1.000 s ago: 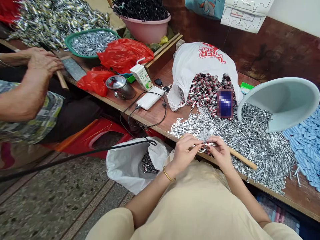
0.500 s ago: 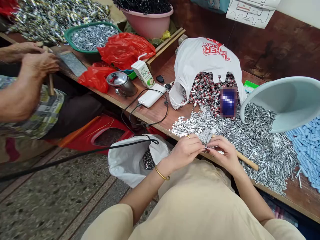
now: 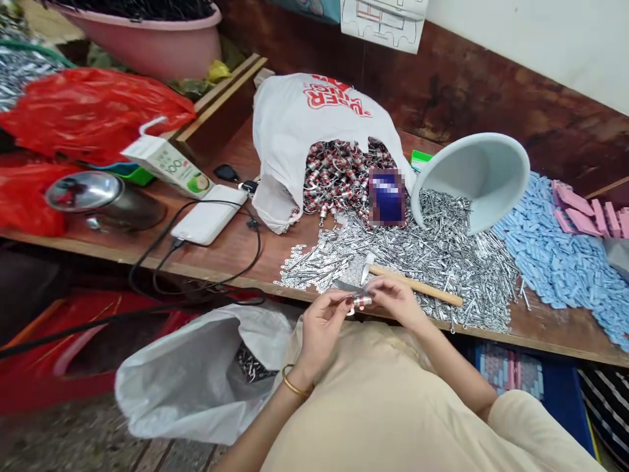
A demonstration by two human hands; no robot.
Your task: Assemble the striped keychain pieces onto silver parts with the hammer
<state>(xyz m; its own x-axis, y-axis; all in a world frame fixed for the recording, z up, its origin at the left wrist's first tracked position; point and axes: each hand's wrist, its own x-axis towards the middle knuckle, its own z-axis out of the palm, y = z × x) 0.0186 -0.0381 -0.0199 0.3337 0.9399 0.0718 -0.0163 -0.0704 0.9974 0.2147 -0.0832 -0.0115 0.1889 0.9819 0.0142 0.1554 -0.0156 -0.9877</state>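
Observation:
Between my hands, at the table's front edge, is a small silvery metal cylinder with red bands (image 3: pixel 362 301). My left hand (image 3: pixel 322 321) pinches its left end between thumb and fingers. At the other end, the fingertips of my right hand (image 3: pixel 396 299) are closed on it. A hammer (image 3: pixel 417 286) with a wooden handle lies just beyond my right hand, on a heap of small metal parts (image 3: pixel 472 288). Similar red-banded metal pieces (image 3: pixel 334 174) spill from a white plastic bag (image 3: pixel 324 98) farther back.
A tilted grey-blue basin (image 3: pixel 491 170) stands over the metal heap, with blue plastic pieces (image 3: pixel 555 262) to its right. A white power bank (image 3: pixel 209 215), cable, drink carton (image 3: pixel 170 167) and metal mug (image 3: pixel 105 200) are at left. An open white sack (image 3: pixel 181 373) is below the edge.
My view has swung to the right, and the co-worker at the left is out of sight. The red-banded cylinder now shows between my hands; before, only a tiny bit of something showed there.

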